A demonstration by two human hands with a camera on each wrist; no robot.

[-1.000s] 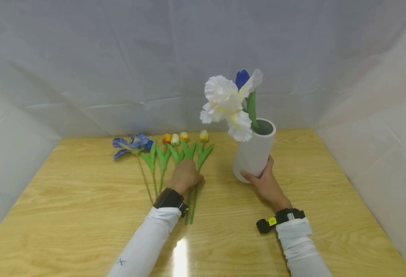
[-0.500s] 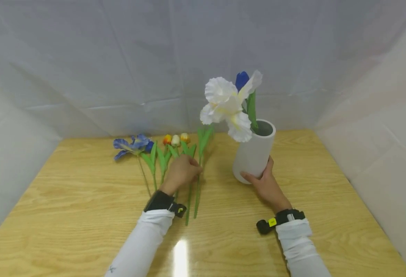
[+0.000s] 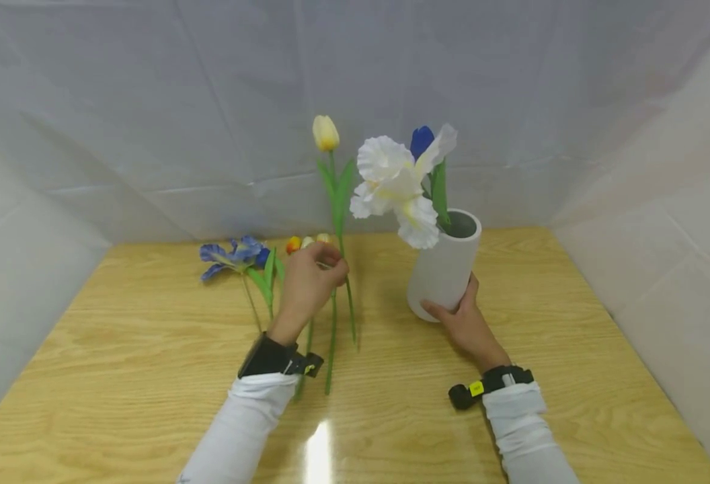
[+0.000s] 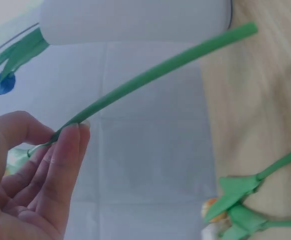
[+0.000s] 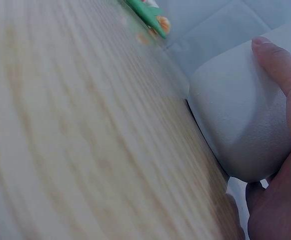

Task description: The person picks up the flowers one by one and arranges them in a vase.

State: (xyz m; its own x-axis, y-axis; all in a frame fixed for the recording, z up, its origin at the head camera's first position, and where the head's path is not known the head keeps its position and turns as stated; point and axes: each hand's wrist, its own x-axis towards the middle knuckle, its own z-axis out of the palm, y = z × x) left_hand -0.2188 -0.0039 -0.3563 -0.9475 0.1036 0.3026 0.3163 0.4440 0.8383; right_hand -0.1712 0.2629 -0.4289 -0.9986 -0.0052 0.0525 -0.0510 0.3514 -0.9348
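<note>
My left hand (image 3: 306, 282) pinches the green stem (image 4: 155, 74) of a pale yellow tulip (image 3: 326, 133) between thumb and fingertips. The tulip stands nearly upright above the table, bloom on top, its lower stem end hanging free. Around the lower part of a white vase (image 3: 446, 269) my right hand (image 3: 470, 326) wraps its thumb and fingers. In the right wrist view the thumb lies along the wall of the vase near its base. A large white iris (image 3: 394, 181) and a dark blue tulip (image 3: 422, 140) stand in the vase, the iris leaning left over the rim.
On the wooden table (image 3: 119, 376), left of the vase, lie a blue-violet iris (image 3: 228, 257), a blue tulip (image 3: 261, 256), an orange-red tulip (image 3: 293, 245) and paler tulips, partly behind my left hand. A grey-white sheet (image 3: 210, 101) rises behind the table.
My left hand has lifted the yellow tulip from the table, raising it from lying flat to nearly upright. The right hand and the vase have stayed in place.
</note>
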